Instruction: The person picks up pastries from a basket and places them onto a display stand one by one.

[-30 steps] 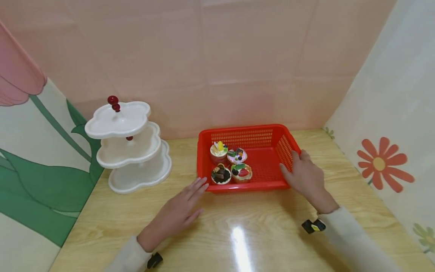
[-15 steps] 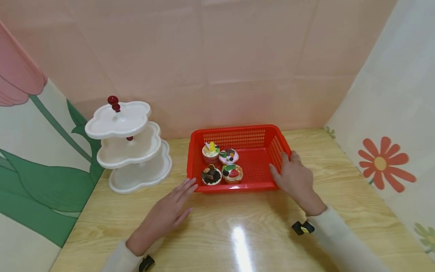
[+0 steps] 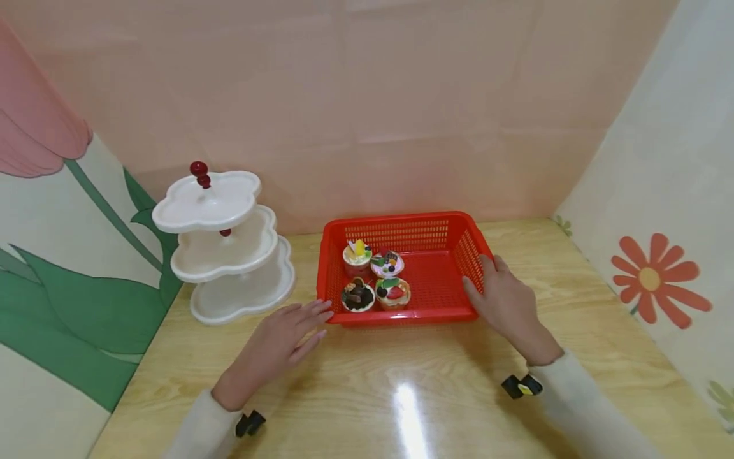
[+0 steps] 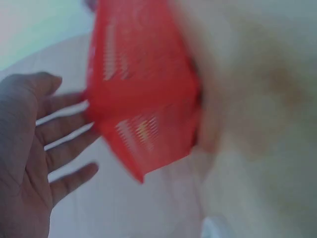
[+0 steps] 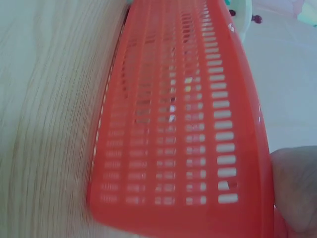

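Observation:
A red plastic basket [image 3: 427, 313] with slotted walls stands on the wooden table. Several cupcakes sit in its left half: one with yellow topping [image 3: 358, 254], one with pink cream [image 3: 387, 264], a chocolate one [image 3: 358, 296] and a strawberry one [image 3: 393, 293]. My left hand [image 3: 275, 344] has its fingers spread and nearly straight, fingertips at the basket's front left corner. At the right end my right hand [image 3: 510, 306] holds the rim, thumb on the inner side. The right wrist view shows part of that hand [image 5: 297, 188] behind the rim; its fingers are mostly hidden.
A white three-tier stand [image 3: 232, 261] with scalloped plates and a red knob [image 3: 199, 169] is at the back left. A pink wall covering [image 3: 401, 115] rises behind the table [image 3: 344, 395]. Flower-printed panels flank both sides.
The basket has slid left with the cupcakes in it, both hands moving along with it. Most of that shift came in the first half second. The head view has turned slightly.

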### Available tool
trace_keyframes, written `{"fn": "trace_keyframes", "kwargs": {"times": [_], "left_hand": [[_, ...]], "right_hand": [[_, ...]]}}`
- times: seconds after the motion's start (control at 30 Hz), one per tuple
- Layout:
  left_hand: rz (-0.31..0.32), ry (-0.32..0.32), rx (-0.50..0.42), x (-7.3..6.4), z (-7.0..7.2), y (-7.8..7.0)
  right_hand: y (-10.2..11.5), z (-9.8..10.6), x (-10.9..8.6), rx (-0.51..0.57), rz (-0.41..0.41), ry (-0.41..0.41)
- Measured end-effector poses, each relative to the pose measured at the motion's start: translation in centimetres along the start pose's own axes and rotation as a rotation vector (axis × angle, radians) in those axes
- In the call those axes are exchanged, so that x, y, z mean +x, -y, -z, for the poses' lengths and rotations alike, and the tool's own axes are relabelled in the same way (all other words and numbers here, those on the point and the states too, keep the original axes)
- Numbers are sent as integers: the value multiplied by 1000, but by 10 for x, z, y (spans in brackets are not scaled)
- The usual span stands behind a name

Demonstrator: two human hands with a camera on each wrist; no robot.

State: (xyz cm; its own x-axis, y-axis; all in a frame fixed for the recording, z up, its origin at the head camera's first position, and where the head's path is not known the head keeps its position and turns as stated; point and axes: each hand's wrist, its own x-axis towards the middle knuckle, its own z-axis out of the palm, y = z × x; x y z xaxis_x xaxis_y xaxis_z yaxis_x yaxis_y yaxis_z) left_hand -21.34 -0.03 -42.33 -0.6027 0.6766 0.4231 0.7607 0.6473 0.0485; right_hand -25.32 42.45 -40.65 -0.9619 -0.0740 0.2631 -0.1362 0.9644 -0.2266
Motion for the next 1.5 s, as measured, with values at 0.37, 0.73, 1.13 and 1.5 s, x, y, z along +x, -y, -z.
{"fn": "trace_keyframes", "kwargs": {"times": [0.37,0.73,1.13,1.5], "left_hand": [[136,84,-336,61,14,36],[286,218,-399,113,5,67],[347,257,-399,148,-16,78],[365,328,-378,162,-36,86]], "right_hand": [[-30,7,14,131,189,180],[-39,3,25,204,172,304],[-43,-6,24,319,150,272],[-43,-7,21,322,144,253]]}}
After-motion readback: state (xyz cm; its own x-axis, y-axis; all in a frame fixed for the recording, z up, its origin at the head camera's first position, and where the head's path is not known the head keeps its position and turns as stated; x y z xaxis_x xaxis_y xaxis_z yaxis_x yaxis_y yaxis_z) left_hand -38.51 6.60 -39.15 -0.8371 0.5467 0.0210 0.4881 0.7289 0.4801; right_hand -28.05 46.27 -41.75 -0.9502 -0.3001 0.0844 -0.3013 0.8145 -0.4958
